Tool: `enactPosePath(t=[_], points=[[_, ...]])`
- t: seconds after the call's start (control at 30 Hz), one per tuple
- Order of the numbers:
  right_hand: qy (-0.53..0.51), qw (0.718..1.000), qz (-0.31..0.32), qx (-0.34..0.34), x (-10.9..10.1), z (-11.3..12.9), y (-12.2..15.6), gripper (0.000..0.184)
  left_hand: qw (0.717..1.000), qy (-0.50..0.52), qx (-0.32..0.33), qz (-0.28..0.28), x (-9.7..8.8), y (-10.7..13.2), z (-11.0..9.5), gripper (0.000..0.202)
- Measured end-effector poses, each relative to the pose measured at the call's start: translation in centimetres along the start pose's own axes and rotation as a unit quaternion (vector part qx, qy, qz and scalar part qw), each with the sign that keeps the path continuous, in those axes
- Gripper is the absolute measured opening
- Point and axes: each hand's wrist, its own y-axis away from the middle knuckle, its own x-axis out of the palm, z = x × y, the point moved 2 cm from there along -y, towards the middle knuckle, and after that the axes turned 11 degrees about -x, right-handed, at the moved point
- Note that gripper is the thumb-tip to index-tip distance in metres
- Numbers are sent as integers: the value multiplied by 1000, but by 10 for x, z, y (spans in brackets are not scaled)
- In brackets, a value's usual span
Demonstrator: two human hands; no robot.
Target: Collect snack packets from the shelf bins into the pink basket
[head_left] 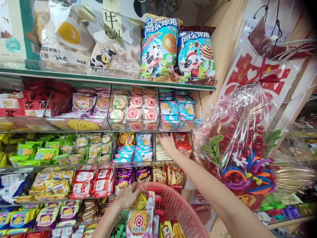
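My right hand (167, 144) reaches into a shelf compartment and lies over a stack of cream-coloured snack packets (162, 154). Its fingers are stretched out, their tips partly hidden under the shelf above. Beside it on the right are red snack packets (183, 145). Lower down, my left hand (129, 195) is closed over the rim of a pink plastic basket (188, 206). Inside the basket lie a white and pink cookie packet (138, 222), a red packet (158, 200), a yellow packet (173, 228) and some green wrappers.
Shelves with clear dividers and front lips hold rows of wrapped snacks, including blue packets (143, 153) and red and white packets (103, 182). Large bags (159, 49) stand on the upper shelf. At right hangs a plastic-wrapped decoration (244, 158) with red berries, close to my right forearm.
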Motion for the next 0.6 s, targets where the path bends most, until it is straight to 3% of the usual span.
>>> enactPosePath(t=[0.33,0.6], points=[[-20,1000,14,10,-7,1,14,33,1000,-20,4,-9,-6,11,-12,64],[-74,992,11,100,-27,-6,31,25,999,-45,-4,-10,-10,21,-23,67]])
